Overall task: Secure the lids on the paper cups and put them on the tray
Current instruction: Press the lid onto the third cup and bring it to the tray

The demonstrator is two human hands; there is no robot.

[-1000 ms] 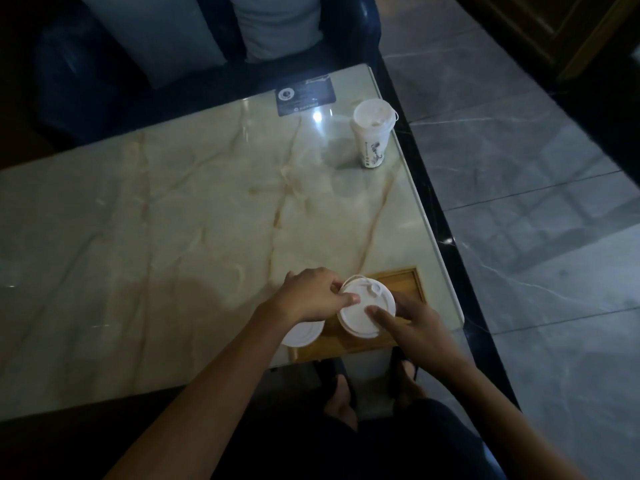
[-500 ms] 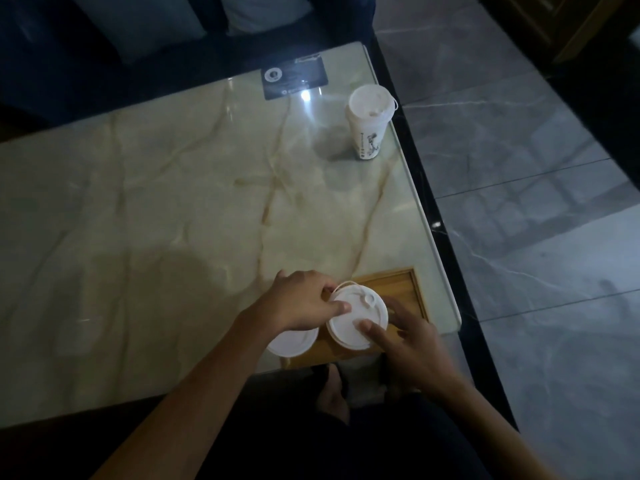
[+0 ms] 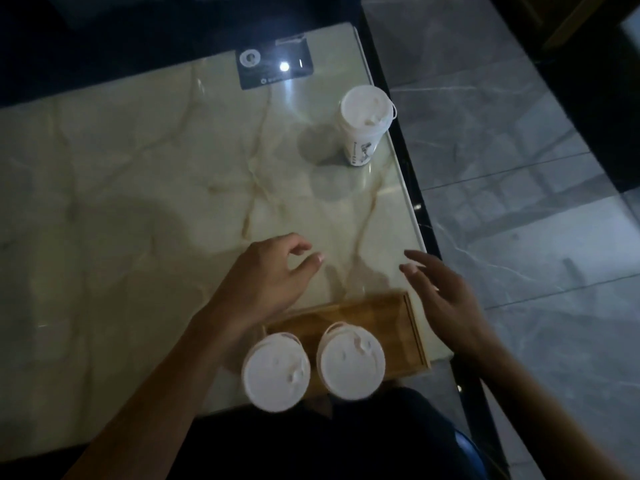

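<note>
Two lidded white paper cups stand side by side on the wooden tray [image 3: 384, 313] at the table's near edge: the left cup [image 3: 275, 374] and the right cup [image 3: 350, 362]. A third lidded cup [image 3: 363, 124] with a dark print stands far off by the table's right edge. My left hand [image 3: 270, 278] hovers over the marble beyond the tray, fingers loosely spread, holding nothing. My right hand [image 3: 440, 292] is lifted past the tray's right end, fingers extended, also holding nothing.
The marble table [image 3: 138, 202] has a dark rim on its right side, with grey floor tiles [image 3: 519, 202] beyond. A black card [image 3: 275, 65] lies at the far edge. Dark seating runs behind the table.
Both hands have let go of the right cup's lid and moved forward past the tray. The camera has tilted down, so the tray cups appear closer.
</note>
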